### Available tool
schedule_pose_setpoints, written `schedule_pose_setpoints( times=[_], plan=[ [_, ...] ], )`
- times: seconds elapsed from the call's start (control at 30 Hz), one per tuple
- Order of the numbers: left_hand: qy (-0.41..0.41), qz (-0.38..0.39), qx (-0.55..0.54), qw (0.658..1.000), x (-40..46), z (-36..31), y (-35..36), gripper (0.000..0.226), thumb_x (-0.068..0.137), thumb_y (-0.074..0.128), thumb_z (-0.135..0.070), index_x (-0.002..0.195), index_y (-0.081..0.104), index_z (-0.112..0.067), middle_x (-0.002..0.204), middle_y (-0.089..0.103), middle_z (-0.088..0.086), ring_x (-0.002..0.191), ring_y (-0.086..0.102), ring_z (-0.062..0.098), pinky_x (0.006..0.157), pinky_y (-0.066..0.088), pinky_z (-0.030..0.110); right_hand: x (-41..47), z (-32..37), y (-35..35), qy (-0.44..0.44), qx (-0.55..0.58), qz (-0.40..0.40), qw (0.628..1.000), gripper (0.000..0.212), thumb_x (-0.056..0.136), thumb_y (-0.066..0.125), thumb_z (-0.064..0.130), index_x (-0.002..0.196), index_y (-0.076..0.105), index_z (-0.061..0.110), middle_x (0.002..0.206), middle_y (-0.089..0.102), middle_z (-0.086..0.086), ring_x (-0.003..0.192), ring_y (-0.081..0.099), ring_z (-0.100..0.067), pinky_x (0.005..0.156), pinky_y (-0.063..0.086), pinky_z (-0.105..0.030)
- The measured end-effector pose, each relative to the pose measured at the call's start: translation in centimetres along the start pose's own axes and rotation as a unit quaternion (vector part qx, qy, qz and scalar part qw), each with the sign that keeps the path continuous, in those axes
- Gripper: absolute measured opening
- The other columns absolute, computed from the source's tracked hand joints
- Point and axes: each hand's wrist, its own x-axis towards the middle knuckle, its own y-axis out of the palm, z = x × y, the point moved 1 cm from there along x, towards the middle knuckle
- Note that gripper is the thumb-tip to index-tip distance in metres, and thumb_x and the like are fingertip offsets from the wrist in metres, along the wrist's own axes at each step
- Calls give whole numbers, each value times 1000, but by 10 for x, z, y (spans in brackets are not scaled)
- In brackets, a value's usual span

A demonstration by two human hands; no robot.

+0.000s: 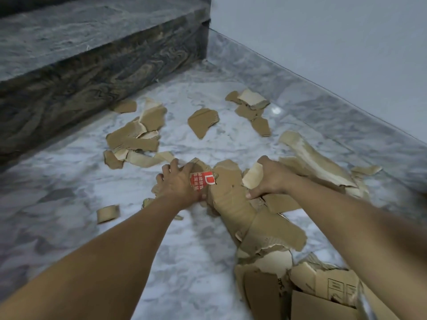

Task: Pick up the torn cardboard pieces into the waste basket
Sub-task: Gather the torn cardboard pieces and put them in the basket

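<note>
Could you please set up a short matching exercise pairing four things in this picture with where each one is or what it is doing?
Things:
1. left hand
2. right hand
3. small curled scrap
4. dark stone step

Places or states:
A. lies alone on the marble floor, left of the left forearm
B. rises at the far left, behind the scattered pieces
C. presses on the piece with the red label
D. grips pale torn cardboard beside the long brown piece

Pairs: 1-C, 2-D, 3-A, 4-B
</note>
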Motion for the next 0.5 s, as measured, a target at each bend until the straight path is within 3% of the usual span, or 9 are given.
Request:
schedule_pose_setpoints(
  times=[0.13, 0.27, 0.4, 0.5],
  plan=[
    [-31, -52, 10, 998, 9, 18, -11, 85, 71, 73, -55, 140, 35, -24, 154, 19, 13, 138, 20, 35, 111, 22, 50, -4, 10, 2, -26, -85, 13, 996, 115, 46, 91, 54, 137, 28, 20, 129, 40, -6, 121, 40, -27, 86, 44, -39],
    [-71, -85, 5, 994, 15, 43, -18, 85, 75, 63, -63, 141, 34, -16, 154, 15, 15, 136, 22, 37, 110, 23, 51, -8, 33, 16, -102, -121, 22, 987, 131, 39, 94, 50, 140, 13, 28, 136, 25, -5, 131, 32, -29, 99, 43, -46],
    [-68, -100, -6, 993, 23, 56, -25, 97, 69, 65, -70, 146, 28, -24, 158, 4, 15, 143, 9, 40, 115, 14, 56, -8, 61, 33, -159, -146, 22, 976, 139, 41, 95, 44, 144, 2, 34, 138, 30, -8, 121, 50, -34, 94, 49, -43],
    [-95, -82, -7, 992, 33, 63, -33, 118, 55, 69, -78, 147, 23, -20, 158, -1, 16, 145, 3, 42, 115, 10, 59, -1, 73, 38, -163, -129, 15, 978, 126, 47, 94, 38, 140, 10, 27, 127, 52, -11, 107, 57, -33, 82, 51, -38]
  ],
)
